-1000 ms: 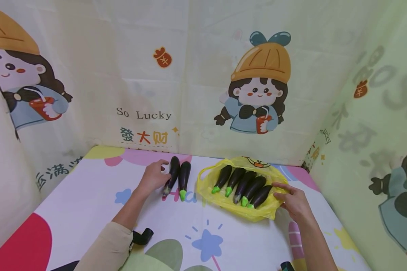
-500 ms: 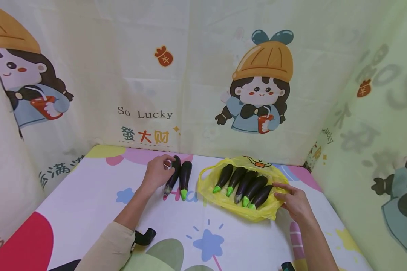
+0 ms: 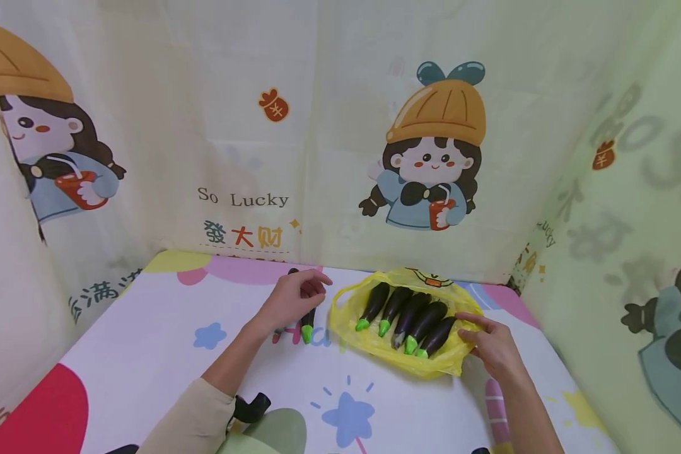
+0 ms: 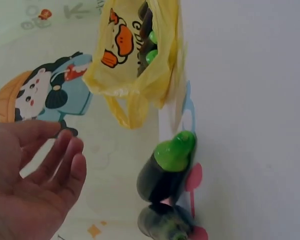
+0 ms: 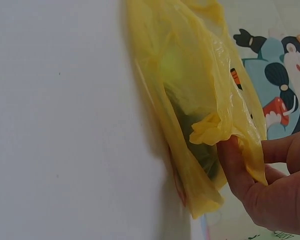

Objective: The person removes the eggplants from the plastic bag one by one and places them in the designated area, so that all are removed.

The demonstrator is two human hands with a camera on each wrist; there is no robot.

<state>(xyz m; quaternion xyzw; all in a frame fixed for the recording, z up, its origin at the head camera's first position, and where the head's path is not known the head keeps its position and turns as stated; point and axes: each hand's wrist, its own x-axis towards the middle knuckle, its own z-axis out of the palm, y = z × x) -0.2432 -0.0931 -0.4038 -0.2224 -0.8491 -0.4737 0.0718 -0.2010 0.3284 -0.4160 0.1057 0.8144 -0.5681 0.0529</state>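
Two dark purple eggplants lie side by side left of the bag, largely covered by my left hand in the head view; the right one [image 3: 308, 329] shows its green stem end. In the left wrist view, the green-capped eggplant [image 4: 157, 177] and the blurred second eggplant [image 4: 162, 222] stand apart from my left hand [image 3: 291, 299], whose fingers curl loosely around nothing. Several more eggplants [image 3: 413, 315] rest in a yellow plastic bag [image 3: 394, 360], its mouth spread wide. With thumb and finger, my right hand [image 3: 492, 347] pinches the bag's right edge.
A printed cloth [image 3: 164, 347] covers the tabletop. Hanging patterned curtains [image 3: 340, 157] enclose the back and both sides, close behind the bag. Near my left cuff is a black device [image 3: 252, 408].
My left hand, earlier beside the left loose eggplant, has moved right over the two loose ones. Both eggplants stay in place. My right hand keeps its hold on the bag.
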